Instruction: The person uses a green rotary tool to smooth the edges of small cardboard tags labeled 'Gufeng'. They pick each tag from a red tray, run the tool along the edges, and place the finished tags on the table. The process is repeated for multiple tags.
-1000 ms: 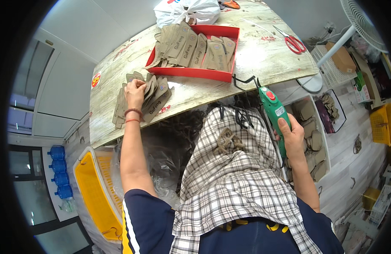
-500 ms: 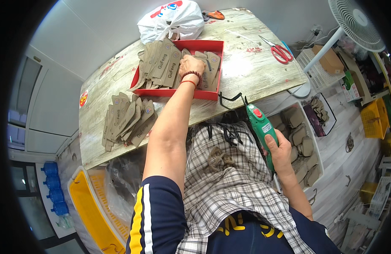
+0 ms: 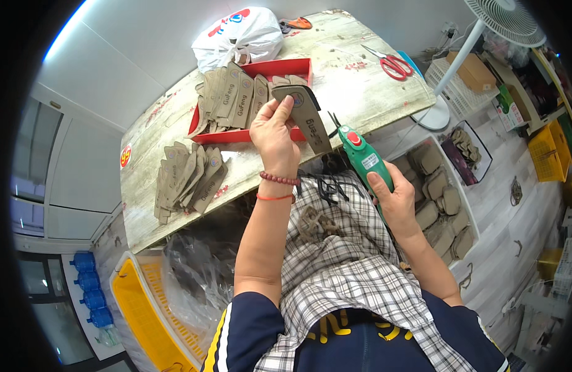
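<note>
My left hand [image 3: 275, 133] pinches a flat taupe printed piece [image 3: 306, 121] with a dark edge at its upper end, held up in front of the box. My right hand [image 3: 394, 195] is wrapped around a green handheld power tool [image 3: 366, 158] with a red switch. Two thin dark prongs stick out of its tip, close to the lower end of the piece; whether they touch it I cannot tell. Behind my left hand, a red box [image 3: 296, 67] holds many similar pieces [image 3: 227, 99]. A loose pile of more pieces [image 3: 187, 177] lies on the table at the left.
The worn wooden table [image 3: 335, 56] bears a white plastic bag [image 3: 239, 40] and red-handled scissors [image 3: 394, 65]. A white bin of taupe pieces [image 3: 438, 186] stands at the right. A fan [image 3: 509, 22] rises beyond it. Near the lower left is a yellow crate [image 3: 140, 310]. Dark scraps [image 3: 332, 186] lie on my apron.
My left hand has come out of the red box toward me with one taupe piece. My right hand has brought the green tool a little left, nearer that piece.
</note>
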Available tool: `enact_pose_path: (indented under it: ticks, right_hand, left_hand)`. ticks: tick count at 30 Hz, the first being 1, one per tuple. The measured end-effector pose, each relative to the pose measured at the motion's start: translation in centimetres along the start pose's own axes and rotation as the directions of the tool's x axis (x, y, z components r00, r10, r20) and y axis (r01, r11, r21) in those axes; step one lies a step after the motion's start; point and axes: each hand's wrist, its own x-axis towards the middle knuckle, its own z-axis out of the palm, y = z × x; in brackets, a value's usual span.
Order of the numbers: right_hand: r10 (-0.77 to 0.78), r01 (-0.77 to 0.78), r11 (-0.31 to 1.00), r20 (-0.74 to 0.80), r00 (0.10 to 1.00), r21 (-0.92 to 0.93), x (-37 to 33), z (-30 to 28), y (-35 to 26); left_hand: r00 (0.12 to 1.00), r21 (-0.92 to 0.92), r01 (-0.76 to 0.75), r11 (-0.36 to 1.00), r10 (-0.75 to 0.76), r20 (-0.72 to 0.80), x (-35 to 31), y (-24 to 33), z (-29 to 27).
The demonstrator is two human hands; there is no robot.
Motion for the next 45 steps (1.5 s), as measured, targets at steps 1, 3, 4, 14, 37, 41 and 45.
enact_pose_path:
  ticks: [1,3,4,14,37,41,45]
  right_hand:
    - [-0.001,0.001,1.000,0.001,1.000,-0.005,-0.2,-0.1,0.1]
    - [0.022,-0.022,1.000,0.005,1.000,0.000,-0.9,-0.3,-0.1]
    - [0.025,-0.025,1.000,0.006,1.000,0.003,-1.3,-0.3,0.0]
    - [0.014,-0.013,0.999,0.023,1.000,-0.042,-2.3,-1.5,0.9]
    - [0.071,-0.075,0.996,0.082,0.994,0.042,-2.3,-1.8,0.8]
    - [0.063,-0.067,0.997,0.090,0.994,0.047,-2.3,-1.7,0.8]
    - [0.069,-0.075,0.995,0.097,0.993,0.062,-2.2,-1.5,0.5]
  left_hand:
    - [0.999,-0.038,0.045,0.998,-0.045,-0.010,-1.0,-0.1,0.0]
    - [0.996,-0.052,0.085,0.995,-0.086,-0.018,-2.0,-0.9,-0.7]
    - [0.994,-0.059,0.104,0.993,-0.105,-0.023,-2.4,-1.1,-0.9]
    - [0.969,-0.088,0.242,0.966,-0.245,-0.025,-4.8,-4.1,-1.2]
    - [0.969,0.261,0.105,0.960,-0.158,0.189,-4.8,-2.4,-2.8]
    - [0.964,0.361,0.033,0.932,-0.126,0.236,-4.5,-2.0,-3.0]
    - [0.944,0.482,0.019,0.876,-0.175,0.280,-4.4,-1.5,-3.3]
